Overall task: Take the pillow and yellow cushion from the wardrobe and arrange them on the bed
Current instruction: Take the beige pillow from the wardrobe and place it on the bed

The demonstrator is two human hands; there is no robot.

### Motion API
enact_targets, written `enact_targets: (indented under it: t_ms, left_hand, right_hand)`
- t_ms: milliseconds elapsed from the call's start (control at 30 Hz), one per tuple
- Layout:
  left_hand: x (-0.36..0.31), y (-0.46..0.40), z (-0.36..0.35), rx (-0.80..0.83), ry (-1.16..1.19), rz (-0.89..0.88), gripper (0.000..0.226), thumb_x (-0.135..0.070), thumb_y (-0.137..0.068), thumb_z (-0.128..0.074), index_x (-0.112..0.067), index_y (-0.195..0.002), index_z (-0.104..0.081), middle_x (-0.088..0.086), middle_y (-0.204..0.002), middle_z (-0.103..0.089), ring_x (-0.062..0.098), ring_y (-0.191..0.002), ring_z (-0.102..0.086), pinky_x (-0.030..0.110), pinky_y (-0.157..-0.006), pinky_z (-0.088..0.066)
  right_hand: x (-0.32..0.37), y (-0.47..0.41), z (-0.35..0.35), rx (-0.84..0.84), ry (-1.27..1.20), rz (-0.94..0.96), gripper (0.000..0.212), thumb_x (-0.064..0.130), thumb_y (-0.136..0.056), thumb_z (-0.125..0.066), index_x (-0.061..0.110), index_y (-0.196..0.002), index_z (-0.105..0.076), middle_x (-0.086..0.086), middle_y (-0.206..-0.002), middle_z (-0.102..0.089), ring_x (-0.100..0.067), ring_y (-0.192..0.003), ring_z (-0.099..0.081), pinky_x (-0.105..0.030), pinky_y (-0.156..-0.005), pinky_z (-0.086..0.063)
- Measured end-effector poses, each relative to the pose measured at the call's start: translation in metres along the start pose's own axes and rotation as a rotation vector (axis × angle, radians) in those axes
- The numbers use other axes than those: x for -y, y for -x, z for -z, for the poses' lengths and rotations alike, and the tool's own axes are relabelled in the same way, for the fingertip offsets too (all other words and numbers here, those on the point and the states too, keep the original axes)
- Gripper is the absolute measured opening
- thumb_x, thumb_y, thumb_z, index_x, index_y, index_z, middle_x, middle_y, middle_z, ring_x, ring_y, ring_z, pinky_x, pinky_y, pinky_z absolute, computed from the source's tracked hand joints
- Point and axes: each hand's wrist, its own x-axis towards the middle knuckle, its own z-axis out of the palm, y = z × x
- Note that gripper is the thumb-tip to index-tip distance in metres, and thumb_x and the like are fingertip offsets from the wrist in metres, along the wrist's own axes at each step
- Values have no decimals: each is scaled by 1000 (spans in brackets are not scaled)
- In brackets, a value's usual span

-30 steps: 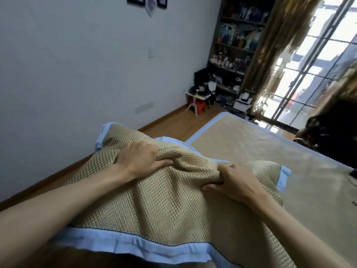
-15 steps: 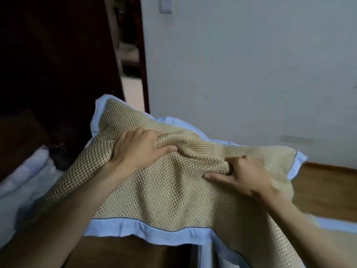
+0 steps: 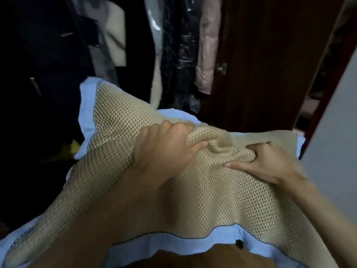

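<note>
1. Tan honeycomb weave with a pale blue border: that is the pillow (image 3: 202, 190) you hold out in front of you, filling the lower half of the view.
2. Your left hand (image 3: 164, 151) has its fingers curled closed around a bunched ridge of the weave near the pillow's upper middle, thumb pressed against the fold.
3. Your right hand (image 3: 262, 163) grips the same ridge from the other side, fingers dug into the fabric, thumb stretched flat along it.
4. You are facing the open wardrobe (image 3: 260, 55), its dark brown door panel just beyond the pillow's far edge.
5. Hanging clothes (image 3: 206, 45), some in clear plastic covers, fill the space above the pillow; they are blurred.
6. A bit of yellow (image 3: 74, 146) shows low in the dark at the pillow's left edge; you cannot tell what it is.
</note>
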Motion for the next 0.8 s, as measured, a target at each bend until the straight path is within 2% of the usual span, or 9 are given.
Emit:
enact_targets:
  t_ms: [100, 167, 267, 333, 433, 500, 567, 700, 800]
  left_hand:
    - [18, 29, 41, -81, -105, 33, 42, -65, -74, -64, -26, -62, -60, 0, -45, -54, 24, -37, -51, 26, -48, -31]
    - [32, 44, 64, -88, -153, 70, 45, -63, -77, -64, -24, -57, -54, -2, -43, -48, 19, -34, -43, 25, -43, -34]
    - [48, 55, 90, -81, -309, 132, 44, -64, -81, -62, -25, -61, -59, -5, -42, -46, 15, -34, -35, 25, -39, -35]
    - [53, 59, 100, -44, -430, 189, 49, -69, -83, -52, -26, -63, -61, -5, -43, -47, 16, -35, -33, 25, -40, -30]
    - [54, 73, 111, 7, -589, 366, 57, -75, -82, -36, -27, -70, -65, -4, -50, -52, 23, -45, -54, 29, -46, -34]
    - [52, 89, 122, 21, -650, 454, 47, -72, -83, -47, -29, -74, -64, -6, -50, -40, 25, -50, -59, 29, -47, -35]
    - [43, 111, 137, 26, -719, 543, 43, -70, -82, -53, -29, -74, -63, -7, -49, -35, 25, -47, -58, 27, -46, -31]
    - [25, 177, 173, 28, -858, 809, 48, -78, -82, -47, -31, -73, -50, -5, -51, -57, 25, -51, -61, 29, -46, -31]
    - [12, 240, 206, 45, -918, 1100, 63, -87, -78, -39, -32, -86, -69, -6, -67, -68, 23, -69, -66, 35, -53, -45]
  right_hand:
    - [52, -30, -20, 18, -128, 123, 56, 101, -53, -51, 50, -72, -64, 26, -56, -61, 8, -65, -56, -29, -64, -45]
    - [88, -49, -33, 41, -198, 213, 46, 102, -52, -49, 57, -65, -55, 30, -53, -54, 9, -63, -53, -25, -62, -41]
    - [132, -77, -52, 67, -310, 344, 48, 100, -54, -50, 54, -60, -64, 31, -52, -58, 5, -56, -57, -20, -50, -35]
    - [157, -91, -62, 118, -365, 465, 50, 100, -56, -49, 56, -70, -68, 33, -57, -61, 8, -58, -59, -21, -47, -34]
    - [189, -104, -80, 224, -465, 638, 53, 95, -64, -51, 47, -71, -71, 25, -62, -67, 3, -58, -62, -30, -50, -44]
    - [213, -108, -94, 288, -470, 744, 56, 91, -62, -54, 39, -70, -74, 18, -64, -70, 0, -60, -63, -38, -58, -53]
    - [241, -100, -106, 341, -448, 868, 59, 88, -59, -55, 38, -79, -77, 16, -68, -71, 0, -66, -63, -36, -64, -56]
    - [301, -57, -119, 403, -451, 1121, 72, 101, -54, -48, 44, -86, -76, 19, -71, -70, -2, -69, -63, -31, -64, -56]
    - [344, -7, -122, 412, -462, 1318, 78, 106, -52, -42, 43, -85, -75, 19, -72, -69, -6, -72, -65, -35, -65, -58]
